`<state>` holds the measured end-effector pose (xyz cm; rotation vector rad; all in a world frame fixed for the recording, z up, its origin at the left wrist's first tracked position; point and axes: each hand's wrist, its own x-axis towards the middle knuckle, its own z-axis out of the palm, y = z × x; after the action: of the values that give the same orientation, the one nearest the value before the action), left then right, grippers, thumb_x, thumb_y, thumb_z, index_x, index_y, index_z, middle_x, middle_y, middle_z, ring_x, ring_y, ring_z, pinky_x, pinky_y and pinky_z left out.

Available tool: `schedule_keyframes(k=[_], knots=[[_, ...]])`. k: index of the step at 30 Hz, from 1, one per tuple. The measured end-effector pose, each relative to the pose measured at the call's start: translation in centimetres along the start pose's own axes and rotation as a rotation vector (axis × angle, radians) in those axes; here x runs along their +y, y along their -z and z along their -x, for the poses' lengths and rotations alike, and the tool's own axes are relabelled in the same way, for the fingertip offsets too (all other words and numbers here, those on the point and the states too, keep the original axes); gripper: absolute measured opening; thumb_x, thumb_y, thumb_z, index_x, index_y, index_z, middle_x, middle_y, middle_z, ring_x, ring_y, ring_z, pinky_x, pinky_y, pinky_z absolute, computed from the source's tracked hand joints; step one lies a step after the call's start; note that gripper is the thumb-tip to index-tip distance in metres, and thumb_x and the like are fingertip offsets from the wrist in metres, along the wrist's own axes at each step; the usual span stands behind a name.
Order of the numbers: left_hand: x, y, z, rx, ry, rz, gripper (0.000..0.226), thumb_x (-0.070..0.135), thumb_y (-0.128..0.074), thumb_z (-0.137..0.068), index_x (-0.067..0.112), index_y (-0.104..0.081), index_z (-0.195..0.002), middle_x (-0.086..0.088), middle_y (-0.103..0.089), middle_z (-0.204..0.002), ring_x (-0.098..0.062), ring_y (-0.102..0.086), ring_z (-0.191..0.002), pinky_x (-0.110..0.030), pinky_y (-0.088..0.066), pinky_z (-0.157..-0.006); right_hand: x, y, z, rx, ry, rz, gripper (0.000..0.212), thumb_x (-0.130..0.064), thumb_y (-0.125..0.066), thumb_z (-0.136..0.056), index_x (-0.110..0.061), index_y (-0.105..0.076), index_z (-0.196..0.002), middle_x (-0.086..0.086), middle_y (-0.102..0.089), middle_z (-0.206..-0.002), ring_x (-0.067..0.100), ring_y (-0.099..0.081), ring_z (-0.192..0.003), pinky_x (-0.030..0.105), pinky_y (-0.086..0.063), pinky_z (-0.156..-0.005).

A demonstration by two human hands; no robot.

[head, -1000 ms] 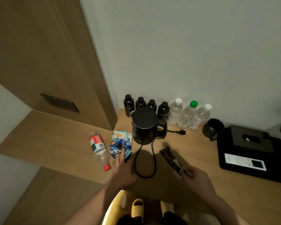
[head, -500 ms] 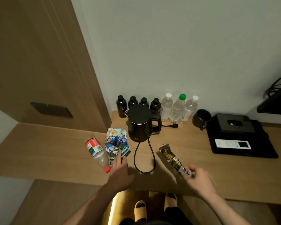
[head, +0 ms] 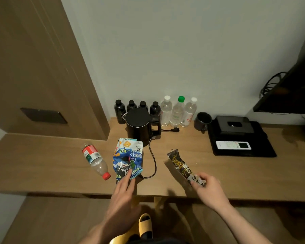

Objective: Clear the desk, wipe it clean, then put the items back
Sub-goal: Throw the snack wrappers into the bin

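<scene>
Noted the right hand pinching the near end of the dark snack stick, whose long axis ran away and leftward across the surface. Left hand lay with fingers straight, tips touching the near edge of the blue snack bag. I judged the fallen bottle, just left of the bag, nearer the left hand.

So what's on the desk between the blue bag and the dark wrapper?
Only the kettle's black cord, looping over bare desk between blue bag and dark wrapper, in the head view.
</scene>
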<state>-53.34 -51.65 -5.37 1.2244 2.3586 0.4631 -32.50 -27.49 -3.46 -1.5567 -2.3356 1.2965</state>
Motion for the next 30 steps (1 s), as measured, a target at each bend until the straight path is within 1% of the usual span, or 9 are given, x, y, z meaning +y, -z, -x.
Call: schedule_keyframes(k=[3, 9, 13, 15, 17, 21, 24, 26, 30], knots=[[2.8, -0.1, 0.7, -0.043, -0.018, -0.044, 0.093, 0.044, -0.060, -0.096, 0.025, 0.000, -0.165, 0.014, 0.033, -0.164, -0.012, 0.010, -0.156, -0.027, -0.002, -0.121, 1.7, 1.8, 1.5, 0.014, -0.001, -0.018, 0.019, -0.033, -0.070, -0.095, -0.038, -0.067, -0.114, -0.015, -0.069, -0.104, 0.004, -0.065, -0.093, 0.026, -0.056, -0.076], [10.7, -2.7, 2.7, -0.085, -0.131, 0.066, 0.094, 0.038, -0.063, -0.096, 0.026, 0.000, -0.165, 0.027, 0.034, -0.160, -0.007, 0.015, -0.155, -0.019, -0.006, -0.119, 7.5, 7.5, 6.8, 0.098, -0.029, -0.017, 0.014, -0.033, -0.070, -0.095, -0.034, -0.068, -0.109, -0.015, -0.071, -0.098, 0.000, -0.067, -0.077, 0.011, -0.048, -0.057], [17.0, -6.7, 4.4, -0.116, -0.175, 0.063, 0.094, 0.041, -0.063, -0.094, 0.027, -0.004, -0.165, 0.029, 0.035, -0.159, -0.007, 0.015, -0.155, -0.035, -0.013, -0.129, 13.0, 12.8, 11.5, 0.160, -0.045, -0.091, 0.014, -0.025, -0.071, -0.096, -0.035, -0.069, -0.105, -0.017, -0.071, -0.092, -0.001, -0.067, -0.079, 0.008, -0.045, -0.054], [20.3, -8.8, 6.0, -0.143, -0.185, 0.062, 0.094, 0.041, -0.063, -0.094, 0.027, -0.002, -0.165, 0.029, 0.035, -0.158, -0.007, 0.016, -0.155, -0.039, -0.017, -0.129, 16.3, 15.4, 13.7, 0.191, -0.045, -0.100, 0.018, -0.025, -0.071, -0.096, -0.036, -0.068, -0.110, -0.019, -0.068, -0.097, 0.000, -0.065, -0.088, 0.010, -0.042, -0.060], [23.5, -10.9, 7.7, -0.163, -0.201, 0.070, 0.096, 0.040, -0.065, -0.093, 0.028, -0.001, -0.165, 0.030, 0.035, -0.158, -0.008, 0.016, -0.155, -0.041, -0.024, -0.127, 19.7, 17.5, 16.1, 0.206, -0.059, -0.095, 0.018, -0.027, -0.070, -0.097, -0.037, -0.068, -0.111, -0.018, -0.068, -0.097, 0.001, -0.064, -0.083, 0.012, -0.042, -0.060], [29.6, -14.6, 10.3, -0.169, -0.248, 0.028, 0.095, 0.043, -0.063, -0.094, 0.027, -0.001, -0.165, 0.025, 0.034, -0.161, -0.009, 0.015, -0.154, -0.033, -0.005, -0.128, 25.6, 21.2, 20.1, 0.250, -0.096, -0.067, 0.015, -0.030, -0.069, -0.097, -0.040, -0.066, -0.107, -0.011, -0.068, -0.093, 0.008, -0.065, -0.068, 0.019, -0.047, -0.054], [33.8, -16.8, 11.7, -0.198, -0.310, 0.003, 0.096, 0.045, -0.063, -0.092, 0.024, -0.003, -0.165, 0.025, 0.034, -0.161, -0.010, 0.011, -0.155, -0.033, -0.007, -0.128, 28.7, 23.9, 22.6, 0.257, -0.118, -0.065, 0.014, -0.032, -0.070, -0.096, -0.042, -0.065, -0.105, -0.012, -0.070, -0.089, 0.011, -0.067, -0.062, 0.025, -0.052, -0.050], [36.4, -17.6, 11.7, -0.216, -0.355, -0.027, 0.096, 0.046, -0.062, -0.091, 0.023, -0.005, -0.165, 0.025, 0.034, -0.161, -0.011, 0.011, -0.155, -0.037, -0.013, -0.129, 30.4, 25.9, 23.2, 0.289, -0.112, -0.062, 0.015, -0.031, -0.070, -0.096, -0.043, -0.064, -0.103, -0.014, -0.069, -0.091, 0.011, -0.069, -0.066, 0.032, -0.058, -0.057], [41.0, -18.9, 10.0, -0.246, -0.422, -0.113, 0.094, 0.046, -0.060, -0.091, 0.021, -0.007, -0.165, 0.022, 0.031, -0.163, -0.013, 0.013, -0.156, -0.039, -0.014, -0.129, 33.6, 29.8, 22.8, 0.355, -0.110, -0.130, 0.016, -0.031, -0.070, -0.096, -0.042, -0.065, -0.107, -0.013, -0.069, -0.097, 0.009, -0.069, -0.071, 0.026, -0.053, -0.056]])
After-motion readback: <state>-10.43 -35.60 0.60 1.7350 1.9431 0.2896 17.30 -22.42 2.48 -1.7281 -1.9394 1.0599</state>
